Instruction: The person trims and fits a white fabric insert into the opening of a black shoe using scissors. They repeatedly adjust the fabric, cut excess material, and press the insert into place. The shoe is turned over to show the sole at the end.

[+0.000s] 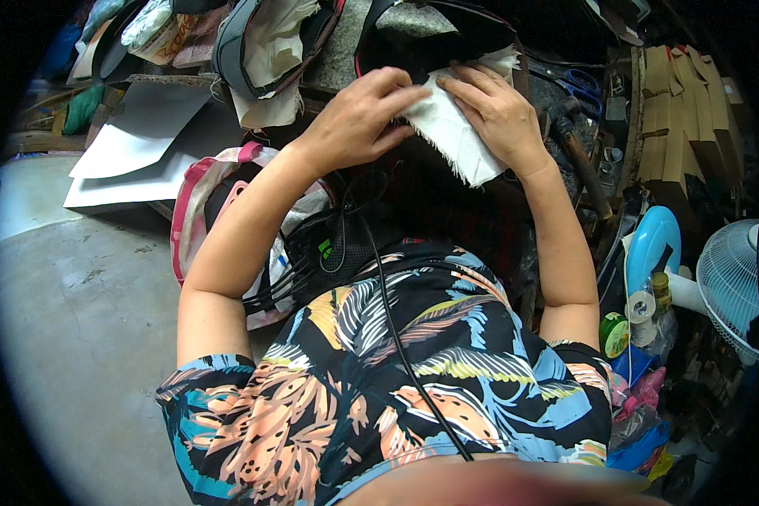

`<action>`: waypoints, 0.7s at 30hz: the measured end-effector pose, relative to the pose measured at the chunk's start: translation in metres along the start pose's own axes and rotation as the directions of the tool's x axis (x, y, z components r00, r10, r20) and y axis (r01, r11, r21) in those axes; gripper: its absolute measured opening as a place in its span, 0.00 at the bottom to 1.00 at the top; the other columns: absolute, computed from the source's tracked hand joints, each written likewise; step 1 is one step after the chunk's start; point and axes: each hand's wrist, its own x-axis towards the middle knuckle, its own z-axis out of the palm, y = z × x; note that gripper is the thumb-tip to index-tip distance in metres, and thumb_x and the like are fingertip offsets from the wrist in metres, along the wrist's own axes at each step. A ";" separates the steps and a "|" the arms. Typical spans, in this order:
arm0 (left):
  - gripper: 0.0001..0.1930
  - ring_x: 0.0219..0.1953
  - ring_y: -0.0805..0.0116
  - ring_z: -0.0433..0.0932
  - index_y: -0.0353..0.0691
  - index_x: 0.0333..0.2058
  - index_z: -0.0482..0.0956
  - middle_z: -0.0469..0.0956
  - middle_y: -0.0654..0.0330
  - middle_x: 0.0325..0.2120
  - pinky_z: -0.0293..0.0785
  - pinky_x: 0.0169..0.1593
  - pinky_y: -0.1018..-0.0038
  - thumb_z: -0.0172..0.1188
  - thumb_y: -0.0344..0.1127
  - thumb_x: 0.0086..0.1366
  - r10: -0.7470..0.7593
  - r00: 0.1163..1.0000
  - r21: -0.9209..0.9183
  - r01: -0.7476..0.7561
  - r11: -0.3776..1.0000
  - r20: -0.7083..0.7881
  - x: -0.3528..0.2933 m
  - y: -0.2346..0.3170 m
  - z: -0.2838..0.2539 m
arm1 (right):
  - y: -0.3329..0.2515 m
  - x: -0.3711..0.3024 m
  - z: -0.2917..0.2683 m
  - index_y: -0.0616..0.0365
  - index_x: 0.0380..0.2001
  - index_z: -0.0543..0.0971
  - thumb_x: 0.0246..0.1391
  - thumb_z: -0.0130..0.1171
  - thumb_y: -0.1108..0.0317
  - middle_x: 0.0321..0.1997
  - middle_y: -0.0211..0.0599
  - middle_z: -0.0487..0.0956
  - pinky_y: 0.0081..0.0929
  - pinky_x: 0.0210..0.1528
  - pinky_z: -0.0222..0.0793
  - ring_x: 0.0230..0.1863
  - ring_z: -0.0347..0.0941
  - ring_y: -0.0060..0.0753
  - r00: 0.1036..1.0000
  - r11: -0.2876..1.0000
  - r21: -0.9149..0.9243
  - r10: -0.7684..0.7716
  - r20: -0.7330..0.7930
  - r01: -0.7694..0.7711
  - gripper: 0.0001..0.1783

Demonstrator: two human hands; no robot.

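Observation:
A white cloth piece (455, 139) with frayed edges hangs over the near side of a dark curved piece (434, 51) with red edging. My right hand (496, 114) lies on the cloth with its fingers stretched out. At the cloth's left edge is my left hand (367, 118), its fingers slightly bent and blurred. Its thumb stands apart from the index finger, and nothing shows gripped between them. A similar dark curved piece (236, 59), lined with pale cloth, lies to the left. The underside of the cloth is hidden.
White sheets (135, 143) and a pink-edged bag (185, 211) lie to my left. On the right are blue-handled scissors (580, 84), a wooden handle (584, 169), folded cardboard (675, 118) and a fan (729, 287). A black cable (388, 312) runs down my front.

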 end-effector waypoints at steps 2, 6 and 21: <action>0.33 0.52 0.54 0.73 0.39 0.58 0.72 0.71 0.52 0.52 0.70 0.57 0.62 0.69 0.41 0.54 -0.035 0.992 0.033 0.039 0.999 -0.124 0.006 0.003 0.005 | 0.001 0.000 0.002 0.43 0.50 0.82 0.60 0.58 0.61 0.57 0.35 0.79 0.33 0.59 0.72 0.59 0.74 0.38 1.000 1.000 0.004 -0.015 0.001 0.015 0.16; 0.39 0.49 0.55 0.70 0.39 0.61 0.70 0.68 0.53 0.56 0.70 0.57 0.62 0.71 0.41 0.49 -0.052 0.997 0.235 0.037 0.971 0.057 0.011 0.007 0.008 | 0.004 -0.001 -0.001 0.46 0.51 0.81 0.58 0.59 0.60 0.55 0.35 0.80 0.36 0.60 0.71 0.59 0.74 0.40 0.999 0.999 0.010 -0.042 -0.018 0.042 0.17; 0.28 0.49 0.55 0.73 0.42 0.52 0.75 0.74 0.56 0.49 0.75 0.52 0.64 0.65 0.24 0.48 0.081 0.993 -0.001 -0.082 0.997 -0.091 -0.003 -0.011 0.006 | 0.008 -0.042 -0.037 0.47 0.56 0.78 0.61 0.54 0.51 0.60 0.36 0.77 0.53 0.71 0.52 0.66 0.68 0.38 0.986 0.993 -0.085 0.094 0.134 -0.083 0.23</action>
